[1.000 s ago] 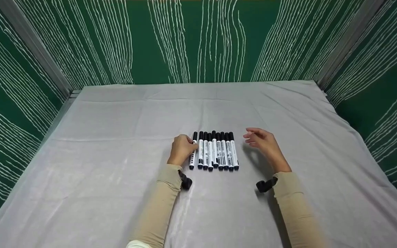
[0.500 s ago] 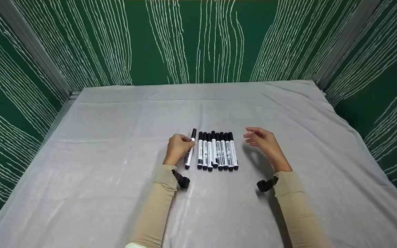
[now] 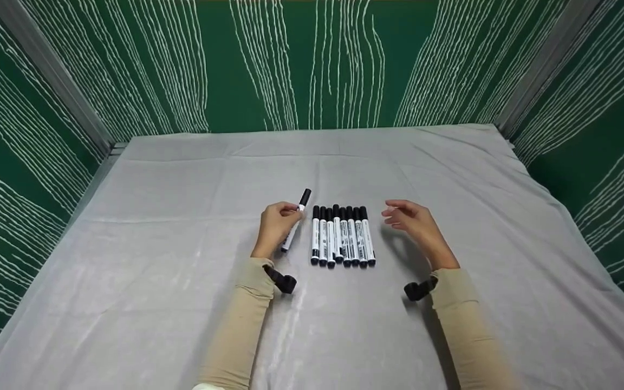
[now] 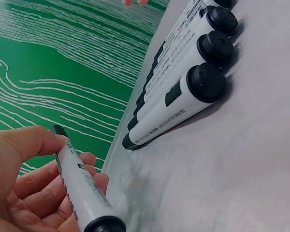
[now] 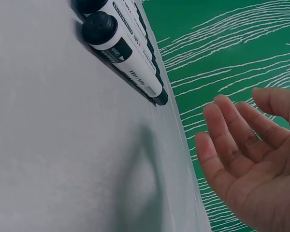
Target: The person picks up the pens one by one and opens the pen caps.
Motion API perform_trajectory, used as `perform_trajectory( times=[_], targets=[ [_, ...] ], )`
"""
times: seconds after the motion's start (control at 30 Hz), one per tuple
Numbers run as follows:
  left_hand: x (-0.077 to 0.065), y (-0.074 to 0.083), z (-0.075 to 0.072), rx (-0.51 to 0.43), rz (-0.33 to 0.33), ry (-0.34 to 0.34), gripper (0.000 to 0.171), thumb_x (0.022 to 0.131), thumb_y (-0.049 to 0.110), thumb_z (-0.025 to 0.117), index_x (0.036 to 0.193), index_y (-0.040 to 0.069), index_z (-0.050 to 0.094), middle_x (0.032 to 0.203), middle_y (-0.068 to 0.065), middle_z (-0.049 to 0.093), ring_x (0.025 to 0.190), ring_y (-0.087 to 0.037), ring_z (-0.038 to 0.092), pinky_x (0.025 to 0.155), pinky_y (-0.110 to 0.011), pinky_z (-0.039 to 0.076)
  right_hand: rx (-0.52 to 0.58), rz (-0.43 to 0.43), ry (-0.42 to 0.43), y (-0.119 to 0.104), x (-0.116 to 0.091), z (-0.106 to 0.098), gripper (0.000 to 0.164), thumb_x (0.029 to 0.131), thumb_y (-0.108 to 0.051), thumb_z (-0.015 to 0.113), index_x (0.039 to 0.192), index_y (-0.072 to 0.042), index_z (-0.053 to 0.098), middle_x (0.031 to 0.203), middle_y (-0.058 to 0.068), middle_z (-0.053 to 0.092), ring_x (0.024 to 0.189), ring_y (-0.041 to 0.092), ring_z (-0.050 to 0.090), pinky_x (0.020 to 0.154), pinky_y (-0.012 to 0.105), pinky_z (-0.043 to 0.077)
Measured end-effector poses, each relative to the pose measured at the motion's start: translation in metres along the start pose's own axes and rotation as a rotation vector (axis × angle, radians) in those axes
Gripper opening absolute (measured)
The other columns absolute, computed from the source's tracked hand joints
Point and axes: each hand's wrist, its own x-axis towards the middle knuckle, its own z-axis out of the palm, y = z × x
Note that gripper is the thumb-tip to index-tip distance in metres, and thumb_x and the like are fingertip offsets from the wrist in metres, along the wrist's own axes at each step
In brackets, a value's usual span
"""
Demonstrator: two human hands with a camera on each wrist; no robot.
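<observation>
A white whiteboard marker with a black cap (image 4: 84, 186) is pinched between the thumb and fingers of my left hand (image 3: 278, 225). In the head view it slants, cap end pointing away and to the right, just left of a row of several like markers (image 3: 343, 238). Those lie side by side on the cloth, black caps at the far end. My right hand (image 3: 412, 221) hovers to the right of the row, fingers loosely bent and apart from the markers. In the right wrist view nothing lies in that hand, and the nearest marker (image 5: 133, 67) is off to its upper left.
A grey cloth (image 3: 182, 244) with light creases covers the table. Green walls with white wavy lines (image 3: 252, 65) stand behind and at both sides, with grey metal posts (image 3: 57, 70) at the corners. A small black camera (image 3: 286, 283) sits on the left wrist.
My left hand has drawn the leftmost marker away from the row, to the left, then lifted and tilted it. The right hand and the other markers have stayed in place.
</observation>
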Motion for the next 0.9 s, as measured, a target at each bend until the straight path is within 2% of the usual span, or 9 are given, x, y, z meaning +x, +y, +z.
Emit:
perform_trajectory(
  times=[0.17,0.27,0.4,0.53,0.7,0.77,0.9],
  targets=[
    [0.002,0.002,-0.004,-0.031,0.073,-0.013,0.021,0.085,0.013,0.067,0.101,0.0,0.072,0.09,-0.012,0.071,0.075,-0.011,0.062,0.065,-0.019,0.047,0.014,-0.006,-0.016,-0.001,0.001,0.001,0.045,0.1,-0.02,0.052,0.134,0.008,0.048,0.121,0.027,0.059,0.092,0.008,0.065,0.088,0.026,0.052],
    [0.003,0.004,-0.007,-0.078,0.074,-0.062,0.022,0.088,0.012,0.066,0.105,-0.001,0.07,0.09,-0.013,0.07,0.069,-0.007,0.059,0.062,-0.018,0.048,0.007,-0.012,-0.028,-0.001,0.001,0.001,0.047,0.099,-0.023,0.053,0.135,0.008,0.047,0.124,0.027,0.058,0.094,0.007,0.065,0.089,0.026,0.052],
    [0.002,0.01,-0.01,-0.103,0.098,-0.132,0.023,0.091,0.01,0.064,0.109,-0.003,0.068,0.094,-0.015,0.068,0.067,-0.009,0.061,0.061,-0.021,0.052,-0.01,-0.029,-0.041,-0.001,0.002,0.002,0.05,0.099,-0.026,0.054,0.135,0.007,0.047,0.126,0.027,0.058,0.096,0.006,0.065,0.092,0.028,0.051],
    [-0.001,0.017,-0.015,-0.03,0.166,-0.161,0.023,0.092,0.011,0.064,0.111,-0.001,0.068,0.097,-0.014,0.069,0.068,-0.011,0.061,0.061,-0.021,0.051,-0.038,-0.063,-0.037,-0.003,0.004,0.004,0.049,0.098,-0.027,0.055,0.134,0.005,0.05,0.126,0.026,0.059,0.095,0.003,0.064,0.092,0.029,0.051],
    [-0.002,0.024,-0.019,0.074,0.276,-0.161,0.022,0.091,0.011,0.065,0.11,0.002,0.07,0.099,-0.012,0.07,0.073,-0.015,0.062,0.061,-0.019,0.047,-0.098,-0.092,-0.037,-0.011,0.005,0.01,0.049,0.097,-0.029,0.056,0.134,0.003,0.052,0.127,0.021,0.06,0.101,0.006,0.064,0.091,0.022,0.049],
    [-0.002,0.026,-0.021,0.101,0.313,-0.165,0.022,0.09,0.012,0.066,0.11,0.002,0.07,0.1,-0.012,0.071,0.077,-0.017,0.064,0.064,-0.02,0.047,-0.132,-0.094,-0.044,-0.014,0.005,0.011,0.05,0.097,-0.033,0.057,0.135,0.0,0.052,0.129,0.018,0.06,0.109,0.012,0.063,0.094,0.023,0.048],
    [-0.003,0.029,-0.024,0.143,0.38,-0.181,0.023,0.09,0.015,0.067,0.109,0.002,0.071,0.101,-0.011,0.072,0.083,-0.02,0.065,0.072,-0.025,0.05,-0.162,-0.098,-0.074,-0.02,0.005,0.012,0.051,0.095,-0.036,0.059,0.136,-0.006,0.053,0.133,0.013,0.059,0.122,0.023,0.056,0.103,0.036,0.044]
  ],
)
